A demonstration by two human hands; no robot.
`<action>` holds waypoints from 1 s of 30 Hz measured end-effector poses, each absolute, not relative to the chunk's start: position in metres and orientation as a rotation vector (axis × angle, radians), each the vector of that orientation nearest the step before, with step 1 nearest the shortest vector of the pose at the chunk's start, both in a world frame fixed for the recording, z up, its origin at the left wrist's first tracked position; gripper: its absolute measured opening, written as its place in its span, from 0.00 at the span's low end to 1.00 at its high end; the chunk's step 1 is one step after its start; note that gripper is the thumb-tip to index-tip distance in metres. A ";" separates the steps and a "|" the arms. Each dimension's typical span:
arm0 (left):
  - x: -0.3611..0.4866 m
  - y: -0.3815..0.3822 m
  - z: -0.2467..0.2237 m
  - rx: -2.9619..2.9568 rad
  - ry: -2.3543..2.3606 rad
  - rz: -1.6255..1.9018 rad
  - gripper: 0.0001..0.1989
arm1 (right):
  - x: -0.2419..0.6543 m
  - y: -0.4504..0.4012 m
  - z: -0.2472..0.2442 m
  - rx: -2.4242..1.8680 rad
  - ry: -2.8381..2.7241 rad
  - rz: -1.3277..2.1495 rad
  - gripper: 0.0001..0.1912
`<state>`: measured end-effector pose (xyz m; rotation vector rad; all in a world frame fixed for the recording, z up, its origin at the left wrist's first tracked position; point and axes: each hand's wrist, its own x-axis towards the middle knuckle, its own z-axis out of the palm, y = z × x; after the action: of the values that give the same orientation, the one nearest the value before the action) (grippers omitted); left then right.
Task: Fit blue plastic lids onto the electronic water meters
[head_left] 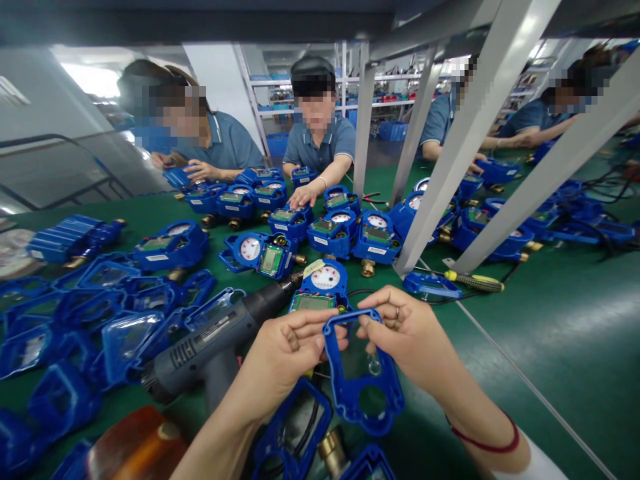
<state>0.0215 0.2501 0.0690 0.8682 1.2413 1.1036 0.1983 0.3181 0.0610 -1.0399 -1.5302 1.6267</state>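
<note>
A blue plastic frame (pixel 340 387) with a rectangular opening and a round one is held up between my two hands. My left hand (pixel 295 343) is closed, its thumb and fingers at the frame's upper left edge. At the upper right edge my right hand (pixel 400 330) pinches the frame, fingers curled. A small clear round piece (pixel 374 364) shows within the frame's opening. Just beyond my hands sits a blue meter (pixel 325 277) with a white dial, a green circuit board and a yellowish label. A dark heat gun (pixel 210 347) lies left of it, nozzle toward the meter.
Blue covers (pixel 133 340) pile up at left. Rows of blue meters (pixel 330 232) stand across the green table (pixel 550 333). Grey metal posts (pixel 465 127) rise at right, near a yellow screwdriver (pixel 480 281). An orange-brown object (pixel 133 443) lies at lower left. Several people work opposite.
</note>
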 end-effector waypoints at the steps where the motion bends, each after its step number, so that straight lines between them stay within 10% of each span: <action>1: 0.024 0.250 0.069 0.861 1.245 1.118 0.19 | 0.198 0.318 0.060 -1.045 -1.519 1.608 0.08; 30: 0.022 0.245 0.072 0.863 1.006 1.049 0.35 | 0.197 0.320 0.059 -1.056 -1.388 1.524 0.09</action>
<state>0.0224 0.2449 0.0720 0.8629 1.0056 1.0495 0.1967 0.3202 0.0589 -1.0563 -1.3878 1.5236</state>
